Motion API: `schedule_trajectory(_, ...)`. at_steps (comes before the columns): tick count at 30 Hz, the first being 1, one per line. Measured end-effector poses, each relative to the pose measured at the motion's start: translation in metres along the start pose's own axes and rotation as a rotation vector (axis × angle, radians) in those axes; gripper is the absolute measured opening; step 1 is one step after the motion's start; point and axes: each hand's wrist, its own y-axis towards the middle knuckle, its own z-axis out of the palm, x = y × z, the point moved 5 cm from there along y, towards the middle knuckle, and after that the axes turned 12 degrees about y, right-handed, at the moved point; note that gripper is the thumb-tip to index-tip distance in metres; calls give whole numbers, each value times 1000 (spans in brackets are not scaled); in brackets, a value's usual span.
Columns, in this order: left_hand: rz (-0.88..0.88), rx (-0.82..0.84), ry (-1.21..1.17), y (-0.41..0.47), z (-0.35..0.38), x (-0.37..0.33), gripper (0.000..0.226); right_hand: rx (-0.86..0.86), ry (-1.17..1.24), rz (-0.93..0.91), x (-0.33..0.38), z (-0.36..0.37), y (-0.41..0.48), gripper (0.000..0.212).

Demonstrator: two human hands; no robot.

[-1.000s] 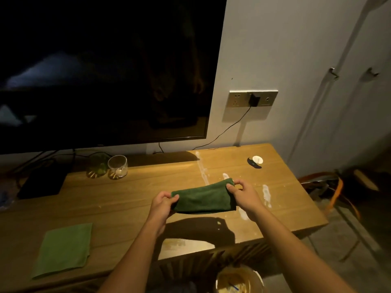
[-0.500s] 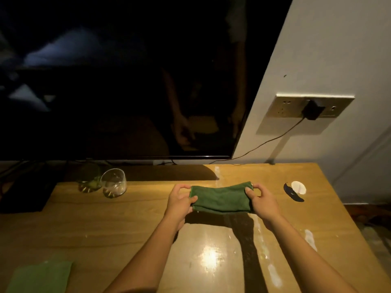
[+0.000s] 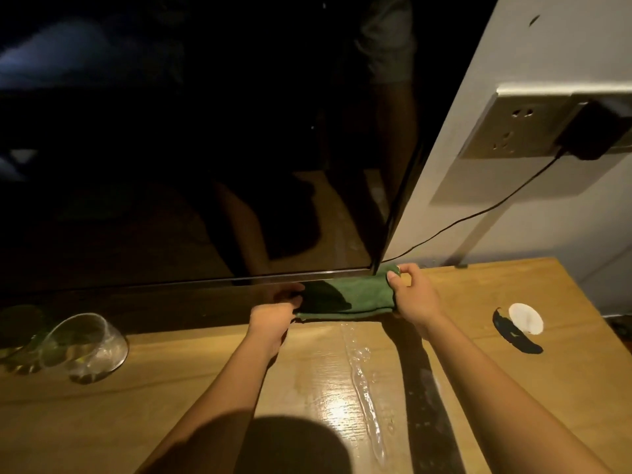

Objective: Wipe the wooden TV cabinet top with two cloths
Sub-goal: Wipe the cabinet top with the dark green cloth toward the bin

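A folded dark green cloth (image 3: 355, 297) lies stretched across the back of the wooden cabinet top (image 3: 478, 388), just under the lower right corner of the TV. My left hand (image 3: 273, 318) grips the cloth's left end, partly in the TV's shadow. My right hand (image 3: 412, 295) pinches its right end between thumb and fingers. A wet streak (image 3: 362, 381) runs from the cloth toward the front edge. The second cloth is out of view.
The dark TV screen (image 3: 205, 148) hangs low over the back of the cabinet. A tipped glass bowl (image 3: 85, 347) and a greenish glass (image 3: 20, 333) sit at left. A white disc (image 3: 525, 318) lies at right. A socket with plug (image 3: 595, 135) and cable is on the wall.
Both hands have carried the stretched cloth away from me to the back of the cabinet under the TV edge. The view has closed in, and the light green cloth at left has left the frame.
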Motion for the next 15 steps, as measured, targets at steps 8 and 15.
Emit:
schedule_trajectory(8,463,-125,1210,2,21,-18,32,-120,-552,-392,-5,-3,1,38)
schedule_trajectory(15,719,22,1372,9,56,-9,55,288,-815,-513,-11,59,-27,61)
